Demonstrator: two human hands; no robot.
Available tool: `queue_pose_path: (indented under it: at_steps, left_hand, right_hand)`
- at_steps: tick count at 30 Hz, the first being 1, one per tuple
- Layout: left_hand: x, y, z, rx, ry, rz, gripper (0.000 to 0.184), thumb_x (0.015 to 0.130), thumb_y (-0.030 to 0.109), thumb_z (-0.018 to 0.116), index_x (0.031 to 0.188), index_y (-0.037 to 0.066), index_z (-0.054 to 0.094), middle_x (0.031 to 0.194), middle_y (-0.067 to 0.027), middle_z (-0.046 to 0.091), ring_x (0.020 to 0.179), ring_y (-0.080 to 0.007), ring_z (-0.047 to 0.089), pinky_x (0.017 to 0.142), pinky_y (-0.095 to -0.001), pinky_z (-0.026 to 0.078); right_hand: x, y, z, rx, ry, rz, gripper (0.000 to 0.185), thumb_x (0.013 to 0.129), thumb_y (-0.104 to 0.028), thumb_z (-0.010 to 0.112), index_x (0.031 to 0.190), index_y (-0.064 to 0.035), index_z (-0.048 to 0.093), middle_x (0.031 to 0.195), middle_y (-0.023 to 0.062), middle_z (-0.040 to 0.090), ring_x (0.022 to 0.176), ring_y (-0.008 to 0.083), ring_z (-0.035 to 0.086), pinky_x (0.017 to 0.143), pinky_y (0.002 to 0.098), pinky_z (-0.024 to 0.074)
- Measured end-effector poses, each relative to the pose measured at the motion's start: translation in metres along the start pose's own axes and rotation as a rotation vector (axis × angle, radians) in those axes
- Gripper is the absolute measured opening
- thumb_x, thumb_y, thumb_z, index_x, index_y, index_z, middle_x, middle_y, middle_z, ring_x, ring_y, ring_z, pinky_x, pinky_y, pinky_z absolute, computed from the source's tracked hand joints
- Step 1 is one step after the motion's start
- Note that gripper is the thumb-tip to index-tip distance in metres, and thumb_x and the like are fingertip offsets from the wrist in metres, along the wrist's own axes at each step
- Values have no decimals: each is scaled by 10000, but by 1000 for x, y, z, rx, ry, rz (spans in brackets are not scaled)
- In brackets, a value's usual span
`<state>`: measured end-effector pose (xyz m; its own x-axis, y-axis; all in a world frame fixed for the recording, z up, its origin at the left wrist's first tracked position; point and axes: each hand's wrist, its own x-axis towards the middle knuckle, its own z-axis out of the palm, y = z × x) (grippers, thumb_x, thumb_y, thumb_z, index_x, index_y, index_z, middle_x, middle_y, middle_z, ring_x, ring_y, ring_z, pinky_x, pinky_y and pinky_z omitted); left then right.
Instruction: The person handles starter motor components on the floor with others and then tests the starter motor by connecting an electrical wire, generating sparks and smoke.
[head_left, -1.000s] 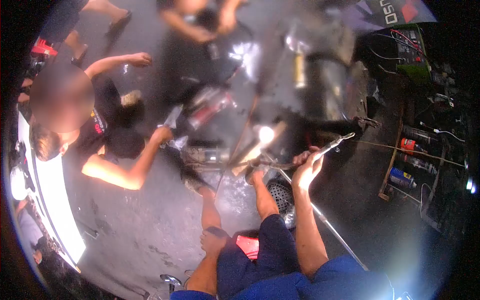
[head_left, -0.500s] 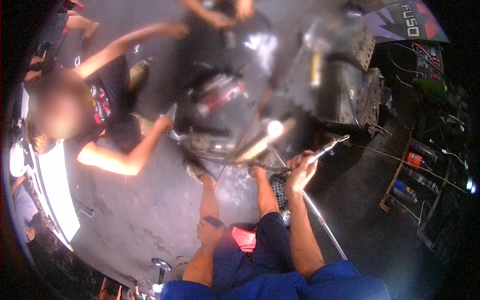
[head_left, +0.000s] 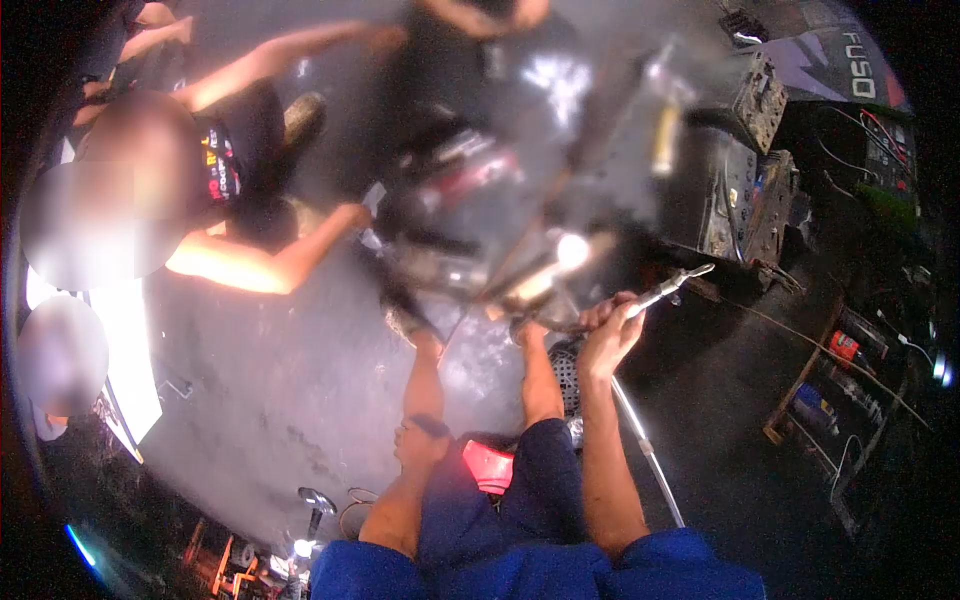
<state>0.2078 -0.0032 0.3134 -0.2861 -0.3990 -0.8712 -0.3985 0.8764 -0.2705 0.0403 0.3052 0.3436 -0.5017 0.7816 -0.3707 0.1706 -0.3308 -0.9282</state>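
**Right hand [head_left: 612, 330] closed around a slim metal tool [head_left: 668, 290]**

The right hand is raised in front of the body, its grip closed around the lower part of the metal tool, with the fingers curled over it. The tool slants up and to the right, its narrow tip beyond the hand and clear of the dark floor [head_left: 300, 400] behind it. The left hand [head_left: 422, 440] rests at the left knee, away from the tool; how far its grip is open, I cannot tell.

Below the right wrist, a shiny pole [head_left: 645, 440] runs down beside the forearm. A round metal piece [head_left: 567, 378] full of holes sits between that forearm and the right shin. A red piece [head_left: 489, 467] shows between the thighs.

Ahead of the feet, a bright lamp [head_left: 573, 250] glows near a pale bar [head_left: 532, 284]; the things around them are blurred. Farther up is a yellow cylinder [head_left: 665, 140], also blurred, near a dark box [head_left: 708, 185].

On the left, another person [head_left: 235, 165] reaches in, one hand [head_left: 350, 217] at a small pale piece [head_left: 373, 197] too blurred to name. On the right, a wooden-edged rack [head_left: 800, 385] holds a red container [head_left: 844, 345] and a blue container [head_left: 815, 405].
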Motion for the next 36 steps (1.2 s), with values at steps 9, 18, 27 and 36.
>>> queue_pose_path:
  at_steps: [9,18,27,36]
  left_hand:
    - [5,-2,25,42,30,66,1003,658,525,785,1359,-41,343,1313,-250,488,1256,-388,493,1027,-475,438]
    - [3,-4,25,40,16,-9,1058,606,549,832,1350,-6,323,1282,-231,503,1199,-388,541,975,-485,484]
    - [26,-11,34,127,-65,61,1095,668,567,764,1438,-35,270,1400,-262,431,1263,-409,494,1016,-472,459]
    - [11,10,-11,41,-83,-82,1017,664,559,778,1383,-13,342,1367,-217,463,1282,-397,463,1040,-506,415]
  right_hand:
    - [5,16,-33,-164,95,-8,264,1028,-351,488,1084,-96,526,816,-17,516,687,88,506,554,237,430]
    - [18,-6,-11,-63,127,155,212,1027,-296,500,1105,-101,474,740,-36,471,575,57,440,477,241,389]
    - [57,23,4,-79,-55,26,354,1067,-291,368,1268,-40,514,1040,40,553,945,103,542,825,298,487]
    - [38,15,34,186,233,378,441,973,-488,362,1002,-77,517,624,9,358,434,119,305,392,291,255]
